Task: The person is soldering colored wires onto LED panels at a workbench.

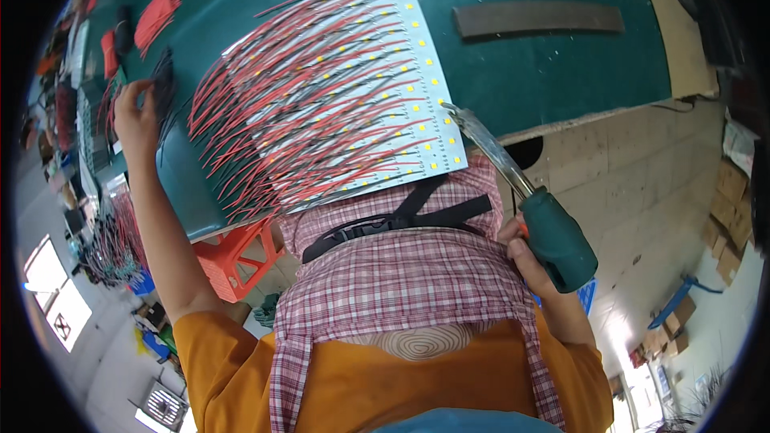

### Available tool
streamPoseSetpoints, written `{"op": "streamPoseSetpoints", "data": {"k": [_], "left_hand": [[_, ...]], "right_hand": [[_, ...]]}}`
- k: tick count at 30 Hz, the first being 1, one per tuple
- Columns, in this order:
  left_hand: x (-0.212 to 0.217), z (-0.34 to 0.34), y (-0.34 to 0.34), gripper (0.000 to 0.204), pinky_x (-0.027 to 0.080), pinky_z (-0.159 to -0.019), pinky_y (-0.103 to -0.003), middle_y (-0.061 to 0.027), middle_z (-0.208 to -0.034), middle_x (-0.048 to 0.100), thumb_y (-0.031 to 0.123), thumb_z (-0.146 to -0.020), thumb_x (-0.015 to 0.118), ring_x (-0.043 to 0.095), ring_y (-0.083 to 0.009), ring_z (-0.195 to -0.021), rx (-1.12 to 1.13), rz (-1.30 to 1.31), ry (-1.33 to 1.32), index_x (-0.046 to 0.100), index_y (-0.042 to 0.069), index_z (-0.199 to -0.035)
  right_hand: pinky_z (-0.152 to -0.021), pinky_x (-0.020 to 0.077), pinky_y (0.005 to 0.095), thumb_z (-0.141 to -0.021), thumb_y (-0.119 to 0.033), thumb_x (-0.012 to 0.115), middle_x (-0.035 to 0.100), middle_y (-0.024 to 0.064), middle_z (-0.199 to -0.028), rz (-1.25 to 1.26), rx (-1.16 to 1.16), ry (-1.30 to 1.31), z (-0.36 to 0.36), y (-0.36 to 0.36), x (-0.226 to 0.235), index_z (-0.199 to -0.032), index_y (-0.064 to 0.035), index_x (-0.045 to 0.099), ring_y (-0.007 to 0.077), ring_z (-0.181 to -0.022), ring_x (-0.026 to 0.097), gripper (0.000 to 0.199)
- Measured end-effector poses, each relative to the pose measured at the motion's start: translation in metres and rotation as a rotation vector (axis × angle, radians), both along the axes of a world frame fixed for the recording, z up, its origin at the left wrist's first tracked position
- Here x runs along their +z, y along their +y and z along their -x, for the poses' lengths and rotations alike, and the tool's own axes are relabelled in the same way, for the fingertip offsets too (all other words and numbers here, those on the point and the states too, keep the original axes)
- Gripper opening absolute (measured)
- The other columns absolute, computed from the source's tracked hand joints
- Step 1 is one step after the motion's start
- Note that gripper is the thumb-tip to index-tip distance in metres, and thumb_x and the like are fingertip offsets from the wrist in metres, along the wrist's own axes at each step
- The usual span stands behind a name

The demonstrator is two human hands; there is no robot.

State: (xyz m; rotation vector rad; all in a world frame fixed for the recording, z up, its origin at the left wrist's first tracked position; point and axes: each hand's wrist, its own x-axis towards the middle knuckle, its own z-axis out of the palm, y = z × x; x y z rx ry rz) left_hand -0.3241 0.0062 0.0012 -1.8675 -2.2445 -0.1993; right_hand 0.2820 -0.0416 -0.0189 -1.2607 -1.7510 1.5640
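A white LED circuit board (449, 140) dotted with yellow LEDs lies at the near edge of the table. Rows of red and black wires (313, 96) cross it and hang over its left side. My right hand (536, 266) grips the dark green handle of a soldering iron (561, 240), whose metal tip reaches the board's right edge. My left hand (136, 116) is stretched out to the far left, thumb and finger curled together beside a bundle of black wires (164, 84). What sits in that pinch is too small to tell. Loose red wires (159, 12) lie beyond.
A dark flat bar (537, 19) rests on the green table mat (553, 72), right of the board. An orange-red plastic stool (239, 261) stands below the table's left edge. More wire bundles (120, 228) crowd the left; cardboard boxes (726, 216) are stacked at the far right.
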Motion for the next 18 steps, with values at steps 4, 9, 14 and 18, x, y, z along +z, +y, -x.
{"op": "streamPoseSetpoints", "data": {"k": [4,9,14,18], "left_hand": [[-0.019,-0.005,0.015,0.016,0.047,-0.087,-0.035,-0.0099,-0.098,0.069,0.014,-0.092,0.063,0.065,-0.0266,-0.098,-0.009,0.067,-0.15,0.069,0.006,-0.104],[-0.013,0.004,0.015,0.016,0.047,-0.088,-0.035,-0.0098,-0.097,0.069,0.017,-0.092,0.064,0.065,-0.0275,-0.098,0.026,0.087,-0.13,0.07,0.006,-0.103],[-0.001,0.0,0.008,0.016,0.047,-0.09,-0.036,-0.0107,-0.099,0.069,0.019,-0.089,0.068,0.065,-0.0289,-0.099,0.003,0.066,-0.023,0.072,0.007,-0.099],[0.014,-0.01,0.032,0.019,0.047,-0.093,-0.038,-0.0121,-0.101,0.07,0.019,-0.089,0.068,0.065,-0.0295,-0.101,-0.038,-0.07,-0.069,0.073,0.004,-0.099]], "right_hand": [[-0.067,0.0508,0.0279,-0.09,-0.002,0.063,0.066,0.013,-0.09,-0.116,0.089,-0.082,-0.003,-0.002,-0.002,-0.122,0.0044,0.057,0.0142,-0.075,0.06,0.033],[-0.065,0.05,0.0273,-0.09,-0.006,0.065,0.066,0.0134,-0.09,0.006,0.034,-0.09,-0.006,-0.005,-0.005,-0.12,0.0045,0.057,0.0139,-0.073,0.06,0.033],[-0.067,0.0524,0.0277,-0.085,-0.005,0.067,0.069,0.0121,-0.087,-0.085,-0.024,-0.071,-0.001,-0.005,-0.002,-0.111,0.0037,0.061,0.0153,-0.076,0.065,0.028],[-0.082,0.0552,0.0359,-0.089,-0.015,0.066,0.072,0.0126,-0.097,0.223,-0.156,0.061,-0.022,-0.028,-0.029,-0.127,0.0035,0.053,0.0277,-0.085,0.071,0.044]]}}
